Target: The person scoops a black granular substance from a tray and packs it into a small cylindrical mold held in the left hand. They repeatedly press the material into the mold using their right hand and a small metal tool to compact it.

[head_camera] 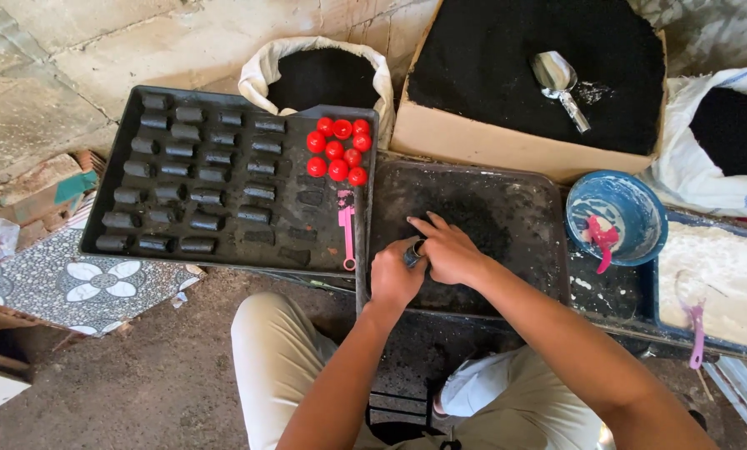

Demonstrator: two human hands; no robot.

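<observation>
1. The left hand (394, 279) has its grip closed around a small dark tube (414, 252), only the top end of which shows above the fist.
2. The right hand (450, 250) rests against the tube's top; its thumb and middle fingers pinch at that end, while the index finger points out straight to the upper left. Whether the right hand really clamps the tube or only presses on it, I cannot tell.
3. Both hands hover over the near-left part of a dark metal tray (548, 187) dusted with black powder. The tray's far and right parts lie bare, leaving open room there.
4. Just left, touching or nearly touching that tray's edge, lies a black plastic tray (107, 179) with rows of finished black tubes (182, 167). Its right third has bare patches.
5. In that tray's far right corner sits a cluster of red caps (338, 150); below them a pink spoon (348, 237) lies along the right edge.
6. Beyond the hands stands a cardboard box (473, 137) of black powder with a metal scoop (558, 83) on top, flanked by two white sacks (261, 71) of black powder.
7. To the right, a blue bowl (640, 200) holds a pink scoop, beside a blue tray (657, 329) of white powder.
8. The person's knees, in pale trousers (273, 350), close off the near side.
</observation>
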